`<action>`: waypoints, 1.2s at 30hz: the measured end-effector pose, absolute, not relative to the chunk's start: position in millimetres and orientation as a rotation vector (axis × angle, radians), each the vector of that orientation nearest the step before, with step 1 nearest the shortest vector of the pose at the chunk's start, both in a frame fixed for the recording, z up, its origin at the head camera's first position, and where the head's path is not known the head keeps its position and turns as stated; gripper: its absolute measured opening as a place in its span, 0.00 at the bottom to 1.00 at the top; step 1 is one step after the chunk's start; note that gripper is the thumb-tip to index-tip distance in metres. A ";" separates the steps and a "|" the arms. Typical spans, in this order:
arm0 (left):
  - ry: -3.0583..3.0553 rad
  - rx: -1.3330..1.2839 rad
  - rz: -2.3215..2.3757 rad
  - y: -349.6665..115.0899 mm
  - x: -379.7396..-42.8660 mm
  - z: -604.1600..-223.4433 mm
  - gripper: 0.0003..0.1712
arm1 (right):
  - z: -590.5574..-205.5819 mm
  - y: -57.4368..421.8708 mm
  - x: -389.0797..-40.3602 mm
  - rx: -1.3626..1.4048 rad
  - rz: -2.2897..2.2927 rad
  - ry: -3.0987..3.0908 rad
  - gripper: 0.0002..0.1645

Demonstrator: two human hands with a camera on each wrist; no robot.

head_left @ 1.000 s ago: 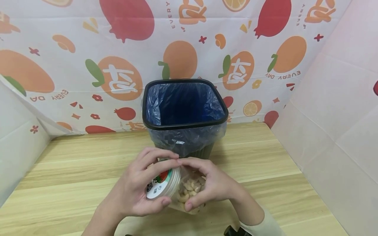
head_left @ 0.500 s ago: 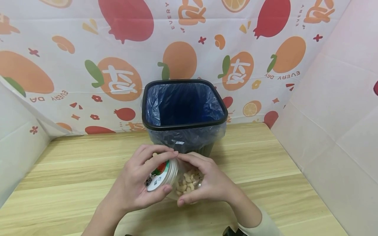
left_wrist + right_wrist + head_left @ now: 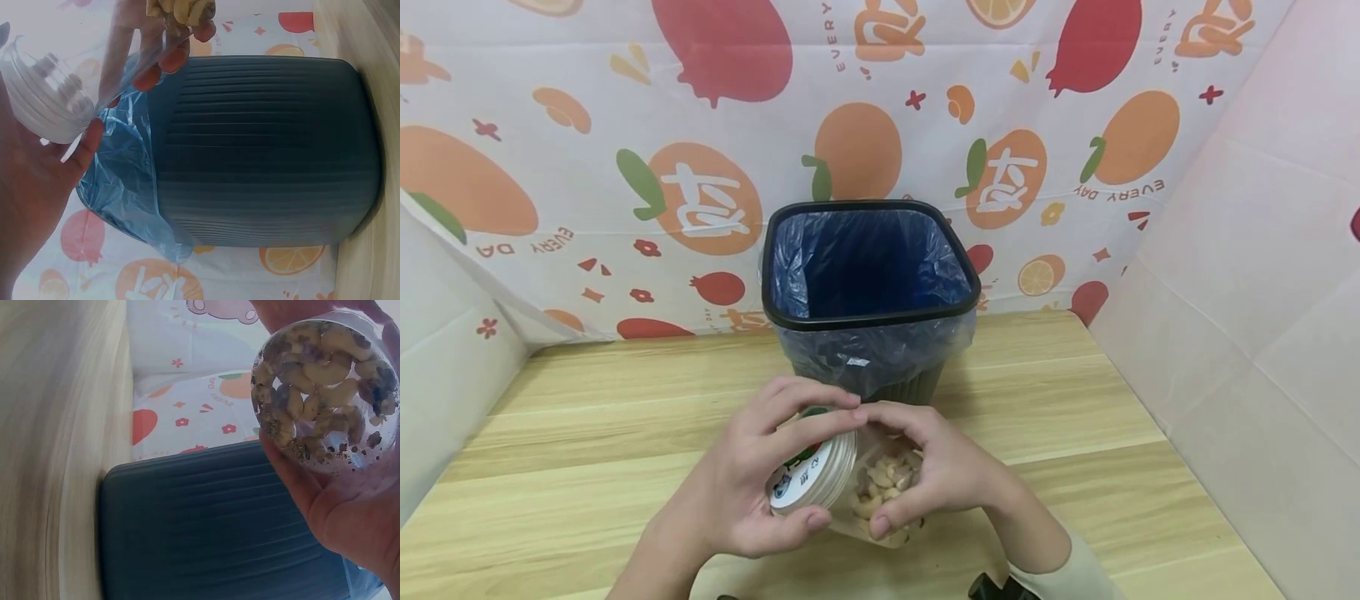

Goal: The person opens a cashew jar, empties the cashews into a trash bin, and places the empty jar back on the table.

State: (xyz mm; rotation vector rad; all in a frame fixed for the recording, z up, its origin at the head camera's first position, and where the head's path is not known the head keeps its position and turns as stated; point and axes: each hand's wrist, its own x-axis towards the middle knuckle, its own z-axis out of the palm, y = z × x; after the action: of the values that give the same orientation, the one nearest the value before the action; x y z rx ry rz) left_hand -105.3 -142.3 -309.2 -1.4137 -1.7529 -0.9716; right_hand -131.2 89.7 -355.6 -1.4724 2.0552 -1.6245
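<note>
A clear plastic jar (image 3: pixel 865 500) of cashews (image 3: pixel 887 479) lies tilted between both hands, above the table. Its lid (image 3: pixel 805 479) carries a printed white label and faces left. My left hand (image 3: pixel 733 475) grips the lid, thumb below and fingers over the top. My right hand (image 3: pixel 951 467) holds the jar's body near its bottom end. In the right wrist view, cashews (image 3: pixel 337 372) and dark crumbs show through the jar's round base. The left wrist view shows the clear ridged lid end (image 3: pixel 53 100) in the left palm. Fingertips of both hands meet above the jar.
Just behind the hands stands a dark ribbed trash bin (image 3: pixel 917 387), its black rim (image 3: pixel 872 321) lined with a bluish plastic bag (image 3: pixel 865 350). The wooden table (image 3: pixel 587 442) meets a fruit-printed backdrop (image 3: pixel 700 75). A black object (image 3: pixel 992 587) shows at the bottom edge.
The hands and jar rose slightly half a second ago, then came back down. The print on the lid appears turned a little. Both hands keep their hold.
</note>
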 end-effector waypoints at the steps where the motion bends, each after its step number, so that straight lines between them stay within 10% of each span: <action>1: -1.744 -1.419 -0.974 -142.0 -104.7 -308.8 0.32 | -355.4 89.6 -131.0 -1.476 -1.627 2.040 0.52; 36: -1.849 -1.292 -0.965 -146.4 -104.6 -311.2 0.36 | -354.9 87.2 -129.7 -1.419 -1.623 2.214 0.59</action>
State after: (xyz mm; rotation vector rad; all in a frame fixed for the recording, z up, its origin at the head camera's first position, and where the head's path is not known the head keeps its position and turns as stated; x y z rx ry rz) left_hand -104.6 -146.4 -311.2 -1.2916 -1.8489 -0.9652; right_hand -129.7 87.2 -354.9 -1.4189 2.2142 -1.6227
